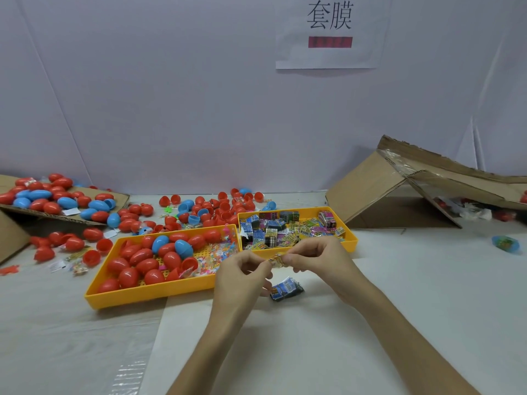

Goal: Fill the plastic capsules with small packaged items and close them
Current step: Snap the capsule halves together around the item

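Fingers (258, 266) of the left hand (242, 277) and the right hand (322, 260) curl in from either side and pinch one small yellow packet (276, 260) between their tips, its long axis running left to right. The capsule tray (148, 295) lies to the left and the packet tray (350, 238) just beyond the hands. The red capsules (154, 276) lie left of the packet, so the left hand looks nearer for fetching one, and a blue packet (286, 289) lies on the table just near of the hands.

glossy plastic capsules (134, 259), shiny foil packets (285, 232), rough torn cardboard (370, 195)
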### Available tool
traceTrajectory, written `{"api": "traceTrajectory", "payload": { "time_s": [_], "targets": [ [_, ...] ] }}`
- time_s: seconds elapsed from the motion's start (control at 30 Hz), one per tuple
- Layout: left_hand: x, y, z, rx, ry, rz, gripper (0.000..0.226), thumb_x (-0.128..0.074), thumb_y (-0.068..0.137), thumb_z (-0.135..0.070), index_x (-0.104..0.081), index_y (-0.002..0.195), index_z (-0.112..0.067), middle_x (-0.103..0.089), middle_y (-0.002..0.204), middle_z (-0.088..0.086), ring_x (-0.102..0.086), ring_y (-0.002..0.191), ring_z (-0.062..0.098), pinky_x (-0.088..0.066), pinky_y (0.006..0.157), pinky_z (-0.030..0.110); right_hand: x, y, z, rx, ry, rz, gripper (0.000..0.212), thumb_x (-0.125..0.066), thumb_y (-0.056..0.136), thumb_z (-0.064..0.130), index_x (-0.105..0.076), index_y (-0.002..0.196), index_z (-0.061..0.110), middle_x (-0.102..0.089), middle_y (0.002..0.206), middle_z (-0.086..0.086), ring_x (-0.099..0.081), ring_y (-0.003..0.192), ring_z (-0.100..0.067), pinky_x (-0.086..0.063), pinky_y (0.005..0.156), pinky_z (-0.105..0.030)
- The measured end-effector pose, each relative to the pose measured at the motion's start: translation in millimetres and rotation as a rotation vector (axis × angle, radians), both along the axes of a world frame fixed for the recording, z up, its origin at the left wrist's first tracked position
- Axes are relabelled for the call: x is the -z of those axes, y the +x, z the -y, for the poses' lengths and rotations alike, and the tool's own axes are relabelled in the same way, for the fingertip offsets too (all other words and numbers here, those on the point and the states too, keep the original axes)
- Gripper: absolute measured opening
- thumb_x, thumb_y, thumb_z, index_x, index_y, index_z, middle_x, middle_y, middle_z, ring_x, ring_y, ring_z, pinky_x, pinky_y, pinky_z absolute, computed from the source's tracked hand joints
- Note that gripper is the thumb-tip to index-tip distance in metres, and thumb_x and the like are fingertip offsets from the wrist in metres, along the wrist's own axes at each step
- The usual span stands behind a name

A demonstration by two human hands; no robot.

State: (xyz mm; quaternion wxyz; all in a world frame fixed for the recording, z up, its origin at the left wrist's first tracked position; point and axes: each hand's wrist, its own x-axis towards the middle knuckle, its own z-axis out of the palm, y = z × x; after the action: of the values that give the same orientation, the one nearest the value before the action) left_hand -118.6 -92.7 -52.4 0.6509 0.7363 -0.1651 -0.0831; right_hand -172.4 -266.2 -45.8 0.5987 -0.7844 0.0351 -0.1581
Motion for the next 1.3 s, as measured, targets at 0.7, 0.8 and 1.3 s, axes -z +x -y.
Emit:
{"api": "traceTrajectory", "payload": {
  "time_s": [0.7,0.8,1.3],
  "targets": [
    [2.8,0.9,0.4,0.051,0.089,0.115,0.015,-0.066,0.094,-0.011,-0.068,0.08,-0.009,-0.07,0.067,0.005,-0.067,0.053,0.016,-0.054,0.045,0.028,-1.8,-2.2,-2.2,-0.187,0.202,0.008,0.014,-0.073,0.082,0.025,-0.076,0.084,0.011,-0.062,0.071,-0.005,-0.054,0.066,-0.015,-0.046,0.069,-0.03],
    [1.4,1.9,0.5,0.075,0.028,0.05,0.006,-0.064,0.094,-0.008,-0.067,0.088,-0.009,-0.071,0.069,0.009,-0.067,0.054,0.019,-0.053,0.046,0.029,-0.2,-1.6,-1.5,-0.191,0.183,0.015,0.013,-0.072,0.084,0.014,-0.075,0.095,0.007,-0.068,0.076,-0.005,-0.057,0.068,-0.016,-0.047,0.068,-0.03],
    [-0.1,3.0,0.5,0.122,-0.073,0.116,0.01,-0.073,0.09,-0.005,-0.068,0.095,-0.013,-0.071,0.07,0.007,-0.067,0.054,0.02,-0.059,0.052,0.033,-1.0,-2.0,-1.6,-0.157,0.097,-0.024,0.012,-0.067,0.091,0.0,-0.074,0.096,0.009,-0.073,0.08,0.0,-0.063,0.07,-0.013,-0.048,0.064,-0.023]
  ]
}}
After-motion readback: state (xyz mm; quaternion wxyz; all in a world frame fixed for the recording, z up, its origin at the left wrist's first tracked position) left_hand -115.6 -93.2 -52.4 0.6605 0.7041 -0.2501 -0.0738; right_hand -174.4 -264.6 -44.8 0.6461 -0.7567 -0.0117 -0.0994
